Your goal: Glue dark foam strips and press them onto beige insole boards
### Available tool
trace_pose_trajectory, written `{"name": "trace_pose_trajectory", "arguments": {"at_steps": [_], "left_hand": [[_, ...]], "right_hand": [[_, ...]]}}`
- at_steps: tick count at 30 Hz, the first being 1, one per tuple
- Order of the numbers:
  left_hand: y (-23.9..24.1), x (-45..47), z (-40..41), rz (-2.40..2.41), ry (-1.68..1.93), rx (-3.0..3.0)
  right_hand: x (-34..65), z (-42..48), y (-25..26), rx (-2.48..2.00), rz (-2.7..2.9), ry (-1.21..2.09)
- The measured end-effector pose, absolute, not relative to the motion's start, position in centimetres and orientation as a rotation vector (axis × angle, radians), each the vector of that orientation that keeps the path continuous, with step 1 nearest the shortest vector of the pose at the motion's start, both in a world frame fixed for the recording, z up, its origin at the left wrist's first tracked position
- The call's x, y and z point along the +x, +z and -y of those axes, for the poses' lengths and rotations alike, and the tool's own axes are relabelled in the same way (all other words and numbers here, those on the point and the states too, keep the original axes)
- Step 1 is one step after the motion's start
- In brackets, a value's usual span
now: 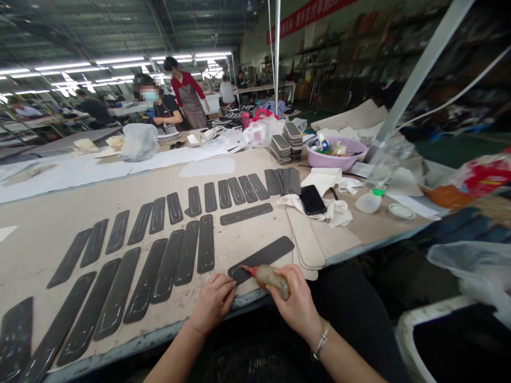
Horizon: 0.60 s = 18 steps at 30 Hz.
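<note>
1. Where the view begins, nearest the person's body, the right hand (295, 303) has its fingers wrapped closed around a small amber squeeze bottle with a red nozzle (268, 276), tilted so the tip points left and down.
2. The nozzle meets the near end of a long dark grey rounded strip (261, 258) lying on the tan board-covered surface (247, 234), close to its front edge.
3. The left hand (213, 303) rests with curled fingers, their tips pressing the strip's end flat.
4. A thin, even line calls for a light squeeze and a pinned strip.
5. Further left, rows of glossy dark strips (159, 266) lie side by side.
6. Beyond sit a black phone on white cloth (312, 199) and a lilac plastic basin (335, 151).
</note>
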<state>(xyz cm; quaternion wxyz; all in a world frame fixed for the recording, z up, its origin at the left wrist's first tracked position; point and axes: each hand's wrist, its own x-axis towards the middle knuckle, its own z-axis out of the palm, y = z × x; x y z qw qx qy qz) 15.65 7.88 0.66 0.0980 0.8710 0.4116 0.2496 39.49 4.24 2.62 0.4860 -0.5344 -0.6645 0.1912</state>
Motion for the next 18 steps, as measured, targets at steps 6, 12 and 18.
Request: {"name": "trace_pose_trajectory", "arguments": {"at_steps": [6, 12, 18], "left_hand": [[0.8, 15.8, -8.0, -1.228, 0.738, 2.611], [0.6, 15.7, -8.0, -1.213, 0.744, 2.62], [0.3, 15.5, -8.0, -1.233, 0.769, 2.633]], "right_hand": [[43.2, -4.5, 2.4, -1.445, 1.548, 0.27], [46.4, -5.5, 2.1, -1.58, 1.454, 0.073], [46.8, -5.9, 2.5, -1.639, 1.428, -0.012]]}}
